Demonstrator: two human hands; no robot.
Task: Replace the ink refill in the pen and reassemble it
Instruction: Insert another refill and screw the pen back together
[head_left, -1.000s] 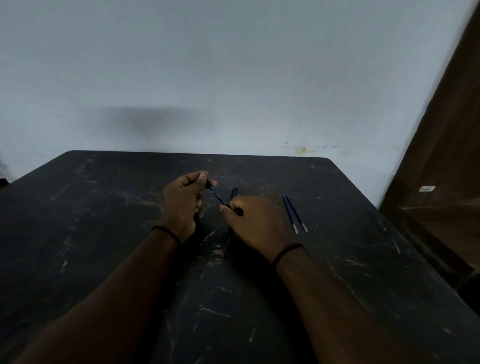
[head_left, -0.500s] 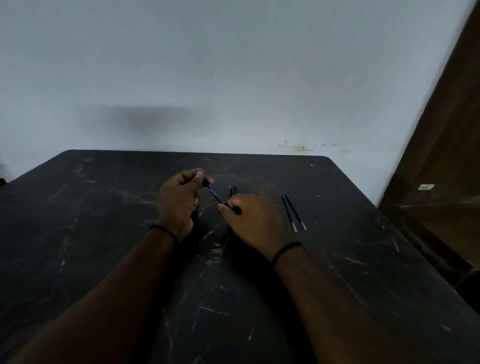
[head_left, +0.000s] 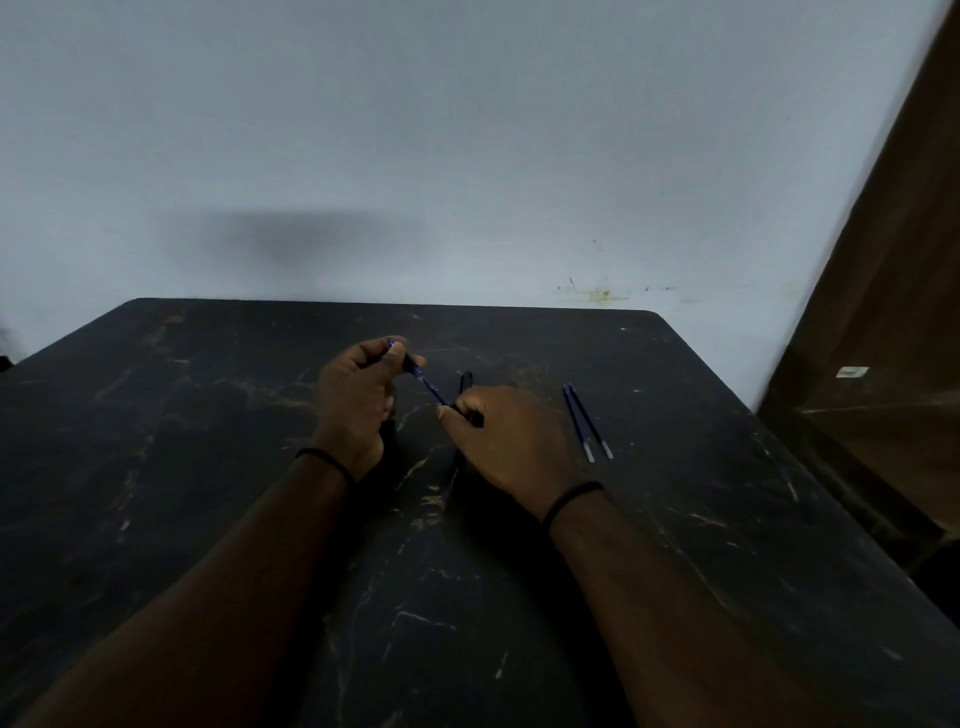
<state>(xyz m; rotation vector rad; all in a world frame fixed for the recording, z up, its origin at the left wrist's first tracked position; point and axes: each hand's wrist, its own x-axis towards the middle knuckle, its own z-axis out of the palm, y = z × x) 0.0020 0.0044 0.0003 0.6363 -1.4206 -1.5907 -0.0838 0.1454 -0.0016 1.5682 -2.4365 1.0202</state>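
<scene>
Head view, left hand (head_left: 358, 395): I see its fingers (head_left: 396, 351) pinched on a short dark pen piece (head_left: 410, 362), raised off the counter (head_left: 208, 415).
Head view, ink refill (head_left: 434, 392): thin and blue, it slants from the left fingers down to the right fingers, bridging the two hands.
Head view, right hand (head_left: 511, 439): fingers curled tight on the refill's lower end and on a dark part; I cannot tell which part that is.
Head view, pen barrel (head_left: 464, 383): a dark tube pokes out just beyond the right fingers.
Head view, spare refills (head_left: 588, 422): two blue ones lie side by side on the counter, right of the right fingers, untouched.
</scene>
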